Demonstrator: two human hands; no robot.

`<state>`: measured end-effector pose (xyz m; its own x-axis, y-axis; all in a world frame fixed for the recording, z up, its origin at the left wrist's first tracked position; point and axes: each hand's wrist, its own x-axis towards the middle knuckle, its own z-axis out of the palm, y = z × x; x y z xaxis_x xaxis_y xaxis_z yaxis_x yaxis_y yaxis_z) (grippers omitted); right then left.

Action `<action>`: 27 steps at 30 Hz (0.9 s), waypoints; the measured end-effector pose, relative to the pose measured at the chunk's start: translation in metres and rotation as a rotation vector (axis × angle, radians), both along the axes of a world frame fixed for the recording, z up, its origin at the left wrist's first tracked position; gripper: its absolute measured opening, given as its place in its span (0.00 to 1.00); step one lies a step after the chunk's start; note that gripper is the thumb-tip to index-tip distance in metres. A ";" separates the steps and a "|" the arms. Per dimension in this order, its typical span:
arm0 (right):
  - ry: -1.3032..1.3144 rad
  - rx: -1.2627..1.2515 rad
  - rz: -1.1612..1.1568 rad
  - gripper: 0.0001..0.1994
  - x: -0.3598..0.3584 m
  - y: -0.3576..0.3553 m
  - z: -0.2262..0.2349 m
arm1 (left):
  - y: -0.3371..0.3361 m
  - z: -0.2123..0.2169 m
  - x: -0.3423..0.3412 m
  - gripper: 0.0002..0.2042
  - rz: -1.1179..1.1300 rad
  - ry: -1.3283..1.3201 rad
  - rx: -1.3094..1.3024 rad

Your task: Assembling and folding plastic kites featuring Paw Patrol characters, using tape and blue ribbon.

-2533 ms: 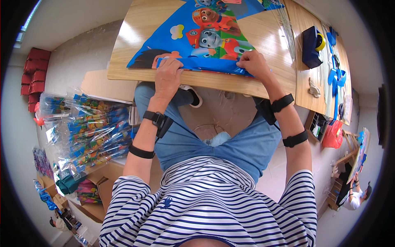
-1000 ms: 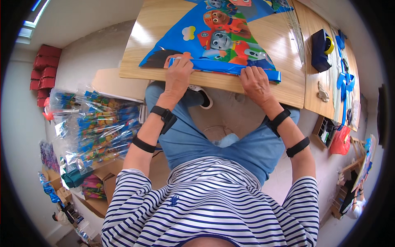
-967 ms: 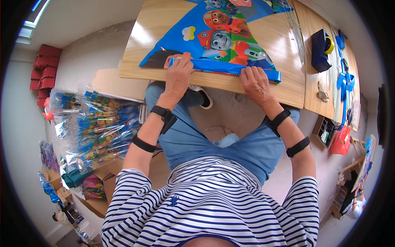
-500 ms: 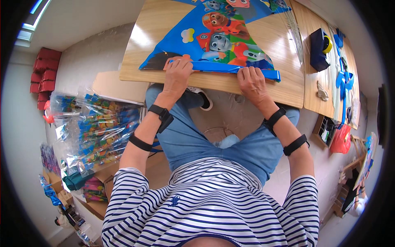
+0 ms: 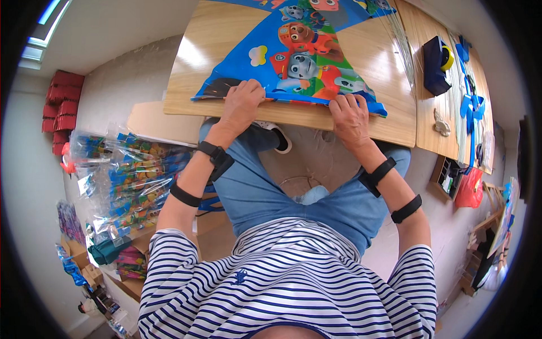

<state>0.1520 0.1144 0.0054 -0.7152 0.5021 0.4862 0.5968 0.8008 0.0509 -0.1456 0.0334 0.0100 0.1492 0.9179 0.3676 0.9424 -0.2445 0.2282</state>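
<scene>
Left hand [image 5: 244,101]: fingers curled down, gripping the near edge of a printed sheet [image 5: 309,68], left of its middle. Right hand [image 5: 349,116]: fingers bent over the same edge, gripping nearer its right end; thumb mostly hidden. Hands well apart, narrow turned-in strip of the edge running between them, blue corners sticking out past both. Sheet is blue and green with cartoon animals, lies flat on the wooden table [image 5: 183,70] right at its near edge, narrowing away from the person; another printed piece [image 5: 351,17] at its far end. Black bands on both forearms, two each. To the right of the sheet, thin pale rods [image 5: 402,39], then a dark blue tape dispenser [image 5: 435,70] with a yellow roll [image 5: 446,58], a beige lump [image 5: 442,123] and blue ribbon [image 5: 473,110]. Red bag [image 5: 469,187] below that side. Left of the person's legs, a heap of clear-wrapped colourful packages [image 5: 135,181]; farther left, stacked red boxes [image 5: 63,104] by the wall.
</scene>
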 end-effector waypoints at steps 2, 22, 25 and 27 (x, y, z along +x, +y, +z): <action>0.021 -0.090 -0.049 0.07 0.002 -0.001 0.005 | 0.002 0.006 -0.003 0.04 -0.020 -0.018 -0.061; -0.149 -0.323 -0.198 0.08 -0.004 0.029 0.011 | 0.058 0.035 -0.002 0.09 0.044 0.019 -0.555; -0.152 -0.337 -0.195 0.08 -0.007 0.030 0.011 | 0.053 0.027 -0.005 0.09 0.026 0.003 -0.398; -0.140 -0.341 -0.190 0.08 -0.007 0.031 0.009 | 0.050 0.021 -0.006 0.09 0.030 0.001 -0.329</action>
<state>0.1446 0.1455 0.0148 -0.6414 0.7473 0.1738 0.7420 0.6618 -0.1074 -0.1512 0.0836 0.0310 0.1200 0.9915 0.0505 0.9484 -0.1296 0.2895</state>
